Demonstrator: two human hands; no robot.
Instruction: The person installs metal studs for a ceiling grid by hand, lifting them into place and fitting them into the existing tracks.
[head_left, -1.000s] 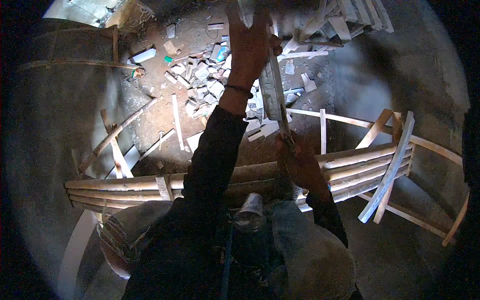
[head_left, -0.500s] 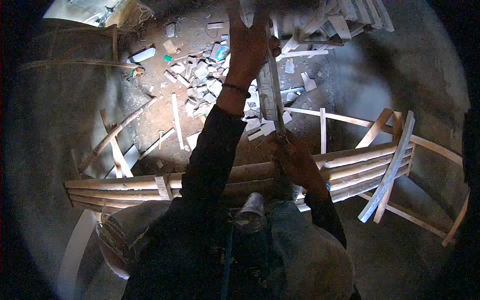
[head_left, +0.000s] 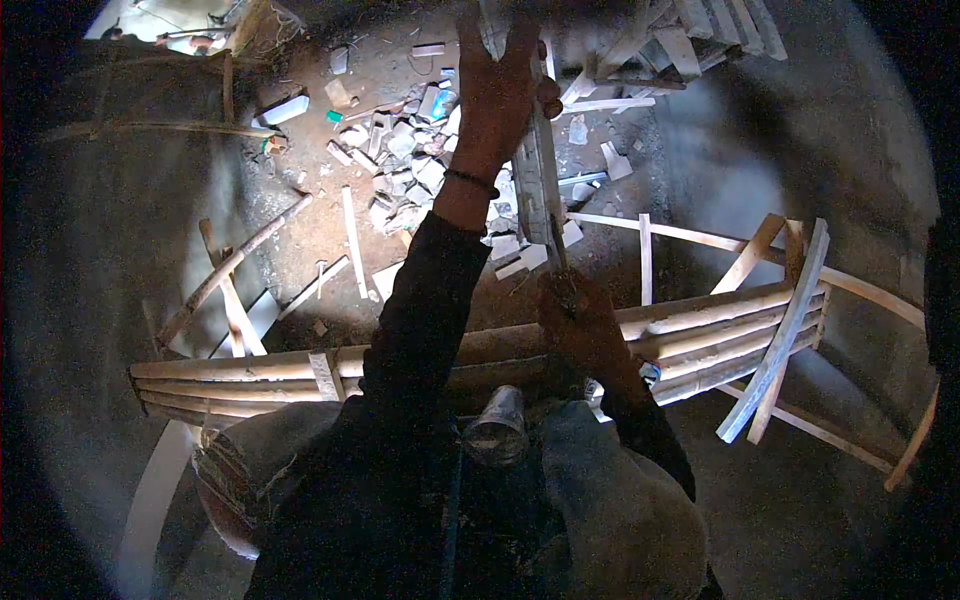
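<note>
A long grey bar (head_left: 537,185) with a ridged face slants up and away in front of me, its far part lost in dark blur at the top. High on it, my left hand (head_left: 497,100) is closed, thumb on one side and fingertips showing round the other; a dark band circles the wrist. At the near end my right hand (head_left: 585,315) is closed round a narrow, dark part of the bar, its fingers in shadow. Below, between my legs, is a pale metal can (head_left: 498,428). I cannot make out its contents.
Bamboo poles (head_left: 235,366) form a platform across in front of me. A loose grey plank (head_left: 775,335) leans over its right end. Far below, broken rubble (head_left: 405,170) lies on the dirt floor. Wooden slats (head_left: 715,30) stand at the upper right, and concrete walls (head_left: 820,150) enclose the space.
My right hand has shifted slightly and turned at the near end of the bar. My left hand stays closed high on it, almost unmoved.
</note>
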